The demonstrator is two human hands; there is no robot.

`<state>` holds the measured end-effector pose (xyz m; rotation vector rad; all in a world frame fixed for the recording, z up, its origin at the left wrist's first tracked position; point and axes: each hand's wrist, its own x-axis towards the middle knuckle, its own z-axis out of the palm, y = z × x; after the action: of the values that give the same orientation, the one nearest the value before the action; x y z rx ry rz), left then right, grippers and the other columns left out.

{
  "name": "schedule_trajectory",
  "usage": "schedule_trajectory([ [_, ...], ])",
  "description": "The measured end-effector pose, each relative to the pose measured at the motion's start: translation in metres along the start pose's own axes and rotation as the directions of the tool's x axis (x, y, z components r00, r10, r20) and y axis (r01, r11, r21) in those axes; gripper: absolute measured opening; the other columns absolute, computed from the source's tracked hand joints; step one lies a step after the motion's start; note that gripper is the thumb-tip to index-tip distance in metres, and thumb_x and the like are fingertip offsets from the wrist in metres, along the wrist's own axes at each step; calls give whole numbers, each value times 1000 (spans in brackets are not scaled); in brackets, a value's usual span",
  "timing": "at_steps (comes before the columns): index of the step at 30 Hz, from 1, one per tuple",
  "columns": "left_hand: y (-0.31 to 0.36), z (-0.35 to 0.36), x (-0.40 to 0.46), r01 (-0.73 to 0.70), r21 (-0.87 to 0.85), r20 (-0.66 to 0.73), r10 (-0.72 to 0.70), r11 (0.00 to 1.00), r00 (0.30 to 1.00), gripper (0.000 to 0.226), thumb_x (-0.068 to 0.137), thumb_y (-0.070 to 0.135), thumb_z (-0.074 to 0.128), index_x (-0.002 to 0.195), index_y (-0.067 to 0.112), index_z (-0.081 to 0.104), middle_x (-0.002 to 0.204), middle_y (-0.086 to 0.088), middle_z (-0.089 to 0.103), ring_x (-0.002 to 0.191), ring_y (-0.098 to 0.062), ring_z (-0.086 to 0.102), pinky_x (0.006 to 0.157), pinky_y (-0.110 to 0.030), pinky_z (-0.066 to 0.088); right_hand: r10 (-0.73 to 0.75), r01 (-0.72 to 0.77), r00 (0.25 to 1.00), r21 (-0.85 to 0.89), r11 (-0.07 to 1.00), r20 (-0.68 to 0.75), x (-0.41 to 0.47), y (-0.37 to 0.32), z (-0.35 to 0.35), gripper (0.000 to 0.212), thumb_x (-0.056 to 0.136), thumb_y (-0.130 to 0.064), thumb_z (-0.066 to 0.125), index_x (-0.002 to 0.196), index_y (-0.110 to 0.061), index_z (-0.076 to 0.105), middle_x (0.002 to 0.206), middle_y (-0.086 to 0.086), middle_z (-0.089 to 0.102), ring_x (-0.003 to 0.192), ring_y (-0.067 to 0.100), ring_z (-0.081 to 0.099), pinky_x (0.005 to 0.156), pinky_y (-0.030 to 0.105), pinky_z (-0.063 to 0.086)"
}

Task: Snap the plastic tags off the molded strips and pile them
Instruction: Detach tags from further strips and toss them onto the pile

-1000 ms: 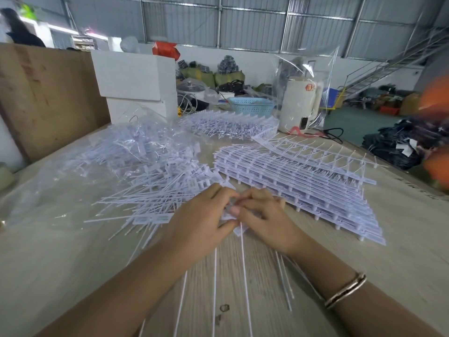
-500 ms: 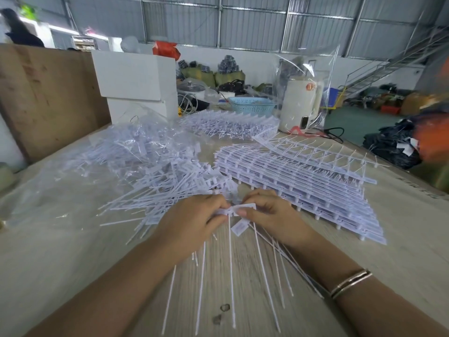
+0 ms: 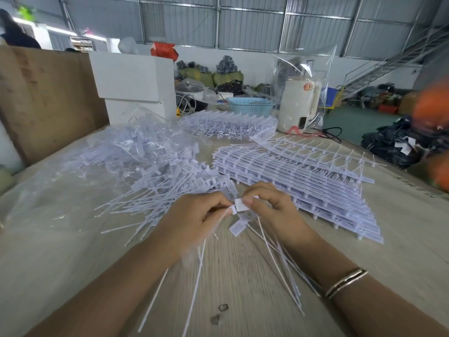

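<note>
Nearest us, our left hand (image 3: 192,215) and right hand (image 3: 272,207) meet mid-table (image 3: 243,283), fingers of both pinched on one white tag (image 3: 241,205) still on its strip, loose tails fanning toward 6 o'clock. We judge this mid-snap: next calls for a short twist or bend to break it free, then a drop onto the pile (image 3: 165,186) at 10 o'clock. Farther out, at 2 o'clock, the unsnapped strips (image 3: 303,181) lie stacked.
</note>
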<state>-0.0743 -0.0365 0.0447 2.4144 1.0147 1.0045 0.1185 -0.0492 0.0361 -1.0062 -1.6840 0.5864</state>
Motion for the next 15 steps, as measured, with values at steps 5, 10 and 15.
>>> schedule_trajectory([
  [5, 5, 0, -1, -101, -22, -57, 99, 995, 993, 20, 90, 36, 51, 82, 21, 62, 56, 4, 54, 49, -11, 46, 48, -18, 31, 225, -196, 974, 456, 868, -10, -2, -6, 0, 15, 83, -16, 59, 72, -12, 67, 77, 4, 64, 73, 13, 62, 67, 20, 48],
  [10, -12, -9, -5, -23, 3, -60, 23, 1000, 998, 9, 88, 27, 63, 96, 25, 67, 80, 9, 69, 71, -7, 64, 65, -26, 52, 425, -357, 896, 356, 864, -133, -7, 9, -31, 19, 87, -30, 61, 82, -12, 65, 79, 7, 65, 69, 21, 60, 62, 28, 47],
  [15, -12, -5, -2, -42, 116, -34, 47, 992, 998, 18, 82, 23, 69, 100, 21, 66, 90, 17, 63, 81, -2, 60, 70, -29, 50, 238, -209, 971, -472, 856, 2, 7, 20, -23, 16, 90, -30, 58, 90, -23, 72, 94, -10, 58, 97, 15, 54, 96, 43, 37],
])
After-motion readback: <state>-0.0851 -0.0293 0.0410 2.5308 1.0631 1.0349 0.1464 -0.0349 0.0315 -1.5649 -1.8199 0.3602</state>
